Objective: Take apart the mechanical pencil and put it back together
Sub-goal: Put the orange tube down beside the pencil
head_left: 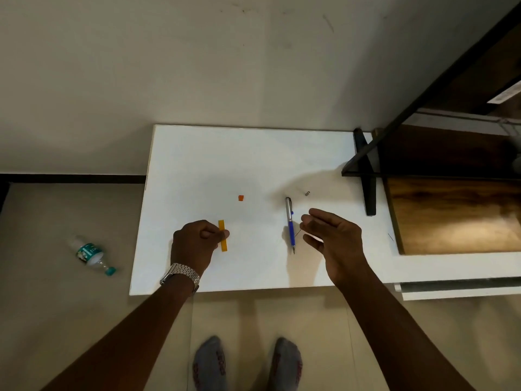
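**Pencil lies on the board, just left of your open right hand**

Take the pencil [290, 224] as your marker. It lies flat on the white board [197, 165], roughly end-on to you: silver upper half with a clip pointing away, blue lower half, and a thin metal tip pointing toward the near edge. A small blue nub sticks out on its right side where silver meets blue.

Your right hand [332, 238] is just right of the pencil, level with the blue half, not touching it. The hand is wide, palm turned left, fingers loosely stretched and thumb below them, with nothing gripped. A fine dark lead [298, 232] lies in the gap between the pencil and your fingertips; whether a finger touches it is too small to tell.

Well left of the pencil, your left hand [197, 241] is curled narrow, thumb and forefinger pinched on a yellow lead case [223, 235] that runs parallel to the pencil. A metal watch [181, 275] sits on that wrist.

Beyond the pencil and to its left, an orange cap [240, 198] lies alone on the board. Beyond and just right of the clip end rests a small pale eraser piece with a metal end [306, 193].

Far left of the pencil, off the board, a plastic bottle [90, 253] lies on the floor.
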Tool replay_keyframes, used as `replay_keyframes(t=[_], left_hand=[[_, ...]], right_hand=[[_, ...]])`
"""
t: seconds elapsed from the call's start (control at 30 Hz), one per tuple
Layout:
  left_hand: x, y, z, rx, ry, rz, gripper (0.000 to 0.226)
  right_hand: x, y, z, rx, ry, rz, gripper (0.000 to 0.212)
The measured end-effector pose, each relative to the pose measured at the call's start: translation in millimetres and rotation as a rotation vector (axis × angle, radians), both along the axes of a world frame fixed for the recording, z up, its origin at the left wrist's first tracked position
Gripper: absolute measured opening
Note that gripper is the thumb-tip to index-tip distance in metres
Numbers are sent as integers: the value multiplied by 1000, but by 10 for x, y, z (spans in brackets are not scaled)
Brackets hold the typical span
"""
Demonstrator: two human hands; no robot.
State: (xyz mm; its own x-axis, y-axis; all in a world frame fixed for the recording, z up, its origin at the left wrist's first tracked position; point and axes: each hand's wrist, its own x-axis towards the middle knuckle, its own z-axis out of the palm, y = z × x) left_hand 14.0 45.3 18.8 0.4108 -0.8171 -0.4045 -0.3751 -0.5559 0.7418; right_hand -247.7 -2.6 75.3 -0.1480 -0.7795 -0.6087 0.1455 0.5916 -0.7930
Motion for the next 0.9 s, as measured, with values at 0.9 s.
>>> replay_keyframes(t=[0.9], left_hand=[[-1474, 39, 540, -58, 198, -251, 22]], right_hand=[[-397, 211, 100, 21, 125, 262, 16]])
